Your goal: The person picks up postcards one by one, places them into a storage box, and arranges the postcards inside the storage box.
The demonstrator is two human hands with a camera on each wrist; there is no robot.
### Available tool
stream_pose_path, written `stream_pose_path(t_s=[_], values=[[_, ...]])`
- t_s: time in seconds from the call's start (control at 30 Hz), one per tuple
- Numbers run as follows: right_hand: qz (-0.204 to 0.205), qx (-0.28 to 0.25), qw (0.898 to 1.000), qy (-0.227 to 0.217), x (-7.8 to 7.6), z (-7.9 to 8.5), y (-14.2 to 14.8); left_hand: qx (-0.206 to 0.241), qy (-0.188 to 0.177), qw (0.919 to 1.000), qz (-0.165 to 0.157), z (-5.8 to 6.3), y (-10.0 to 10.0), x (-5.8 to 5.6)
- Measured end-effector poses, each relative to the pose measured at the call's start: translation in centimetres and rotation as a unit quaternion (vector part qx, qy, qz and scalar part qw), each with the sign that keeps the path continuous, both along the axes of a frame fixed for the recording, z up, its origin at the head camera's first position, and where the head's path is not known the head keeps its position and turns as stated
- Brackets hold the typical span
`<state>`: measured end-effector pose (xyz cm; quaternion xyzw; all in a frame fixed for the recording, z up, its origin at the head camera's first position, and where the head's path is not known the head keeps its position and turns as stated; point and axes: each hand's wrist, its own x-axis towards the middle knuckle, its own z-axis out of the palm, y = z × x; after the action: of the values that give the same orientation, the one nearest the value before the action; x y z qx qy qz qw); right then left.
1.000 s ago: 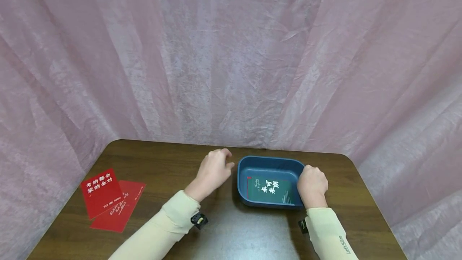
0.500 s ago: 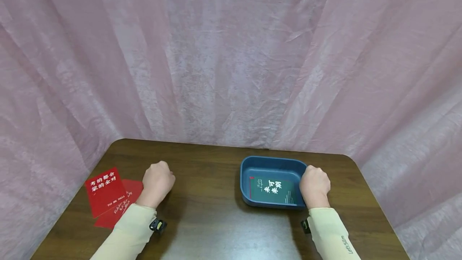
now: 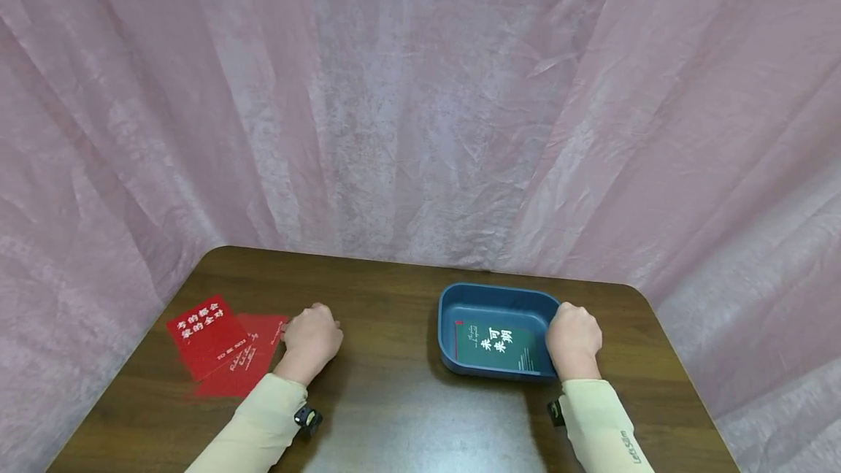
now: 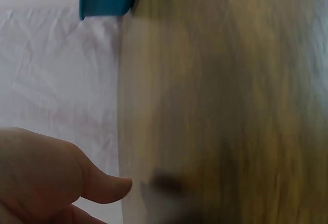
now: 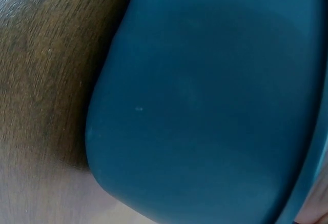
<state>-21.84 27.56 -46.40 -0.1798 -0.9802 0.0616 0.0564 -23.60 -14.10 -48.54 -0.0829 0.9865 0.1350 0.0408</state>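
Observation:
Two overlapping red cards with white writing are at the left of the table in the head view. The lower red card (image 3: 252, 360) reaches my left hand (image 3: 312, 334), which pinches its right edge; the fingertips are mostly hidden behind the hand. The upper red card (image 3: 209, 338) lies across it. Both have blurred lower edges. The left wrist view shows only the thumb side of this hand (image 4: 46, 175). My right hand (image 3: 574, 340) grips the right end of a blue tray (image 3: 499, 298). Inside the tray lies a green card (image 3: 476, 349) with white characters.
The brown wooden table (image 3: 388, 363) has rounded far corners. A pink curtain (image 3: 420, 108) hangs right along its back edge. In the right wrist view, the tray's outer wall (image 5: 205, 101) fills most of the picture.
My left hand has gone left from beside the tray to the red cards, then slightly back right. Both cards have shifted right and away with it. The right hand has stayed at the tray.

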Motion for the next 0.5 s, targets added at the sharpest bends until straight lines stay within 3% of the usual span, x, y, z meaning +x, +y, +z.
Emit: stream_pose_path(t_s=[0.17, 0.37, 0.5], values=[[-0.003, 0.003, 1.0, 0.004, 0.2, 0.1, 0.1, -0.01, 0.062, 0.9967, -0.051, -0.7, 1.5, -0.4], [-0.006, 0.005, 1.0, 0.009, 0.3, 0.0, 0.2, 0.044, 0.106, 0.9859, -0.122, -0.9, 1.7, -1.3], [-0.005, 0.004, 1.0, 0.006, 0.4, 0.0, 0.1, 0.075, 0.125, 0.9825, -0.115, -0.4, -0.1, -2.1]])
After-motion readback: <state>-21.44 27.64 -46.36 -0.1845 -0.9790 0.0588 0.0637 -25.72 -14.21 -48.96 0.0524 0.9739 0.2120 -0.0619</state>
